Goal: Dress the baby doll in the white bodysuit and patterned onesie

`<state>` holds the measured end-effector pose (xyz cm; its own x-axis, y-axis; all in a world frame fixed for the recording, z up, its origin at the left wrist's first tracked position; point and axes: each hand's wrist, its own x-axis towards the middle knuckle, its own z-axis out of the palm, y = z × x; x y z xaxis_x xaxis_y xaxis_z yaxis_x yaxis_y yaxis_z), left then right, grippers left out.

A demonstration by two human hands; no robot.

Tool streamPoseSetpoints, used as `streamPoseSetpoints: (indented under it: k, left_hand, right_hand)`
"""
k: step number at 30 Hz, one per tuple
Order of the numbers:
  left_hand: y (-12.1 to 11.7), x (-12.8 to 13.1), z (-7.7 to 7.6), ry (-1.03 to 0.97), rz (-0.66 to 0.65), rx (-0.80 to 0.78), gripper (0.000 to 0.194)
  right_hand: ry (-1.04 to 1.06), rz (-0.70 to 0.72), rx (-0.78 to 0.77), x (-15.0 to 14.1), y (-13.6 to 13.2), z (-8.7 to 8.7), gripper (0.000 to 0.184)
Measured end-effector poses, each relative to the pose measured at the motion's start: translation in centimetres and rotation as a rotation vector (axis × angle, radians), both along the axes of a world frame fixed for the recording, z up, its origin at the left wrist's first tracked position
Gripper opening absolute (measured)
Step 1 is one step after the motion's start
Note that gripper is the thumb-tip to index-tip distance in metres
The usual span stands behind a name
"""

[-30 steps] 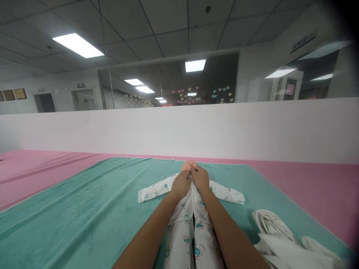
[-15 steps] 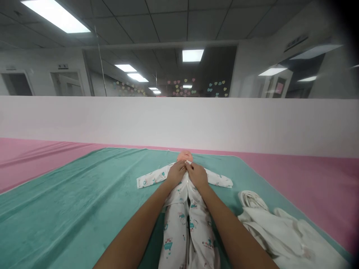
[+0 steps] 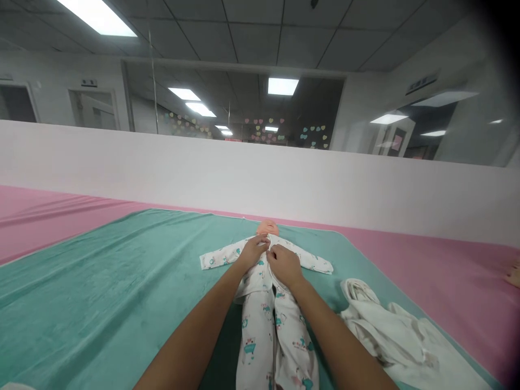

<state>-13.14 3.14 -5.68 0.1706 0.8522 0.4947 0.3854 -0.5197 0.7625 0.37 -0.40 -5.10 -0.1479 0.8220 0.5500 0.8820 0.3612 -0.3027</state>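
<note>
A baby doll [image 3: 267, 227] lies on its back on a teal cloth, its head toward the far edge. It wears a white printed baby shirt [image 3: 257, 277] with both sleeves spread out, and matching printed trousers [image 3: 254, 336]. My left hand [image 3: 255, 249] rests on the upper chest by the collar, its fingers bent over the front edge of the shirt. Just beside it, a little lower, my right hand [image 3: 283, 264] is closed at the front opening, pinching the shirt's edge. The fingertips hide whatever fastening lies there.
To the right lies a crumpled heap of white cloth [image 3: 390, 330]. The teal cloth [image 3: 101, 281] covers a pink surface [image 3: 410, 254]. A low white wall [image 3: 227, 179] runs behind, below a mirror or window. Part of another person's hand or foot [image 3: 514, 275] shows at the right edge.
My right hand has slid slightly down the shirt front, away from the collar. The left stays near the collar. The view has tilted a little.
</note>
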Motion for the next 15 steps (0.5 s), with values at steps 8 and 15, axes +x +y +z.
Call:
streamPoseSetpoints:
  k: [8, 15]
  left_hand:
    - [0.3, 0.3, 0.1, 0.046, 0.021, 0.013, 0.018]
    - [0.6, 0.8, 0.7, 0.166, 0.047, 0.047, 0.021]
  right_hand:
    - [0.41, 0.205, -0.116, 1.5, 1.1, -1.2, 0.026]
    - [0.509, 0.228, -0.084, 2.1, 2.8, -1.6, 0.02]
